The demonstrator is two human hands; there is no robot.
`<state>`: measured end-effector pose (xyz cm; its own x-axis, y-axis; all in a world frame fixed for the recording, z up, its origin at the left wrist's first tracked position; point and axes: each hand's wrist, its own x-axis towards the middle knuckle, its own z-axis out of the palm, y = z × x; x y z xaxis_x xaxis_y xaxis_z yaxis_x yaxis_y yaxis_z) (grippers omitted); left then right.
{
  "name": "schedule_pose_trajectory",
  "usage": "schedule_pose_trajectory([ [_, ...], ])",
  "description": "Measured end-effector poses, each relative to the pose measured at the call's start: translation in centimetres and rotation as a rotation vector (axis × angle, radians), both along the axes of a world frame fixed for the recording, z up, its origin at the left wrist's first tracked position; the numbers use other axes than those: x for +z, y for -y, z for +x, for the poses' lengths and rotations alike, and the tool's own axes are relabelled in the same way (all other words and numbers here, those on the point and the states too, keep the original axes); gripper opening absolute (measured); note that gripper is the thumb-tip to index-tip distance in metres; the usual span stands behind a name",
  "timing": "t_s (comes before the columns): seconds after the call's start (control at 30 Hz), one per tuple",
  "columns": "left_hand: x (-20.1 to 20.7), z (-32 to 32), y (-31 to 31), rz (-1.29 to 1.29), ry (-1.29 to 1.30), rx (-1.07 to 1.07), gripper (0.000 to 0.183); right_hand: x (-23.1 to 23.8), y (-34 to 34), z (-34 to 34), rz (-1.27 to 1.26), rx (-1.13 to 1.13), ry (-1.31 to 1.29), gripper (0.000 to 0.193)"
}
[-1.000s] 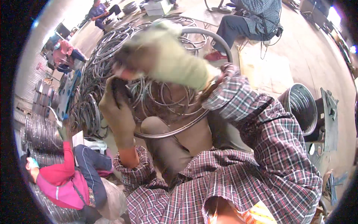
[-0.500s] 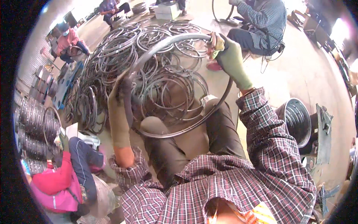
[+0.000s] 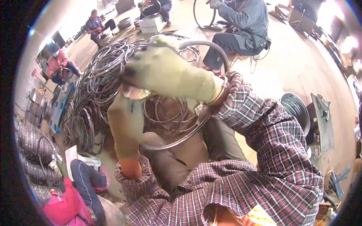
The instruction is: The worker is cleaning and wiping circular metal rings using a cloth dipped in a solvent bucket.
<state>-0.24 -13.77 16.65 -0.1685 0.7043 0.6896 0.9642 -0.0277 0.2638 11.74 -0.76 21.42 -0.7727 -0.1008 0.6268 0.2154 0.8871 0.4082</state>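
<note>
A round metal wheel rim (image 3: pixel 169 146) stands tilted above my lap, its lower curve crossing over my knees. My left hand (image 3: pixel 126 113), in a pale work glove, is closed at the rim's left side; its fingers are partly covered. My right hand (image 3: pixel 156 69), gloved too, reaches across to the left side and is closed around a crumpled multicoloured rag (image 3: pixel 134 93) just above my left hand. The right hand is somewhat blurred. It hides the rim's upper left stretch, so how the rag lies on the metal cannot be seen.
A large heap of loose rims (image 3: pixel 94 71) lies on the floor ahead. Stacked rims (image 3: pixel 36 143) stand at the left beside a person in pink (image 3: pixel 69 197). A seated person in a checked shirt (image 3: pixel 245 28) is ahead right. More nested rims (image 3: pixel 296 113) stand at my right.
My right hand has swept with the rag from the rim's upper right over to its left side, beside my left hand. My left hand stays at the rim's left. The whole view has shifted slightly.
</note>
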Motion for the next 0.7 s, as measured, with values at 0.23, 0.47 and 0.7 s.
schedule_pose_trajectory([
  [0.23,-0.7,-0.6,0.1,-0.002,0.185,0.026,0.02,-3.4,-8.1,10.1,-0.495,-0.198,-0.409,0.045],
  [0.47,0.4,0.5,-0.6,0.02,0.145,0.007,0.021,-1.5,-4.9,7.0,-0.297,-0.289,-0.418,0.037],
  [0.7,1.1,2.4,-1.6,0.036,0.087,-0.064,0.025,0.0,-0.8,4.2,0.005,-0.151,-0.197,0.021],
])
